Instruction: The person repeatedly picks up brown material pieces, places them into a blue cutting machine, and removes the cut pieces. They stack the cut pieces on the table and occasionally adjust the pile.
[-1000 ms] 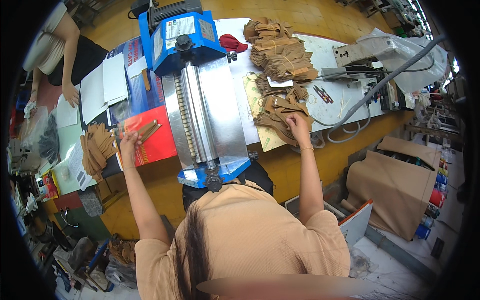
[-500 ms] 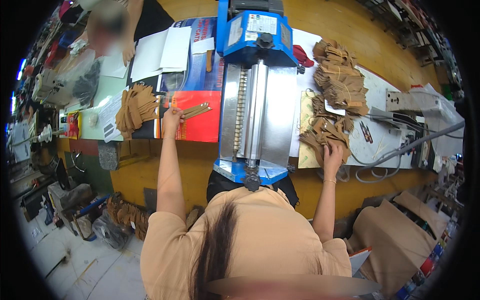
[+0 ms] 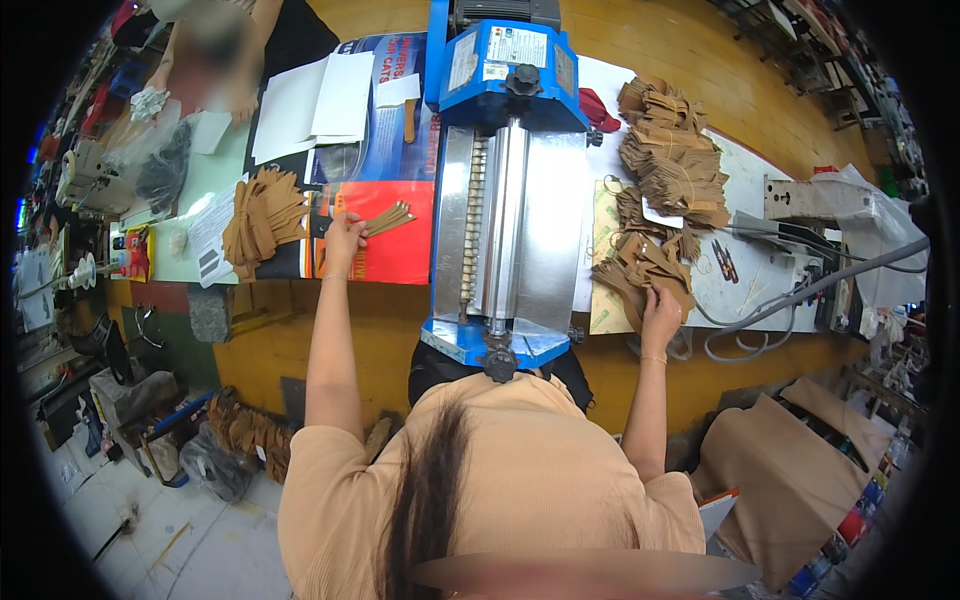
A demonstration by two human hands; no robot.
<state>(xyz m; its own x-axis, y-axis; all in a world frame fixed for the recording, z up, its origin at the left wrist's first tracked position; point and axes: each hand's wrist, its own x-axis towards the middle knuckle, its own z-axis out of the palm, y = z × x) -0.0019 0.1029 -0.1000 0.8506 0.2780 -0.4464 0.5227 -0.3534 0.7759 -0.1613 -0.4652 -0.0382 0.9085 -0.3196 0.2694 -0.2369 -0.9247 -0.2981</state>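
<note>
My left hand is closed on the near ends of a few narrow brown strips, fanned over a red printed sheet. Beside it, to the left, lies a thick fanned pile of brown strips. My right hand pinches the edge of a flat brown piece at the front of a loose heap of brown cut pieces. Between my hands stands a blue machine with a shiny metal roller.
Behind the right heap lie banded bundles of brown pieces. Small snippers and a grey cable are farther right. White paper sheets lie at the back left, where another person's hand rests. Brown material hangs at lower right.
The whole view has shifted slightly left. My hands stay by the same strips and heap, with small finger movements. The other person's arm now reaches toward a crumpled white thing.
</note>
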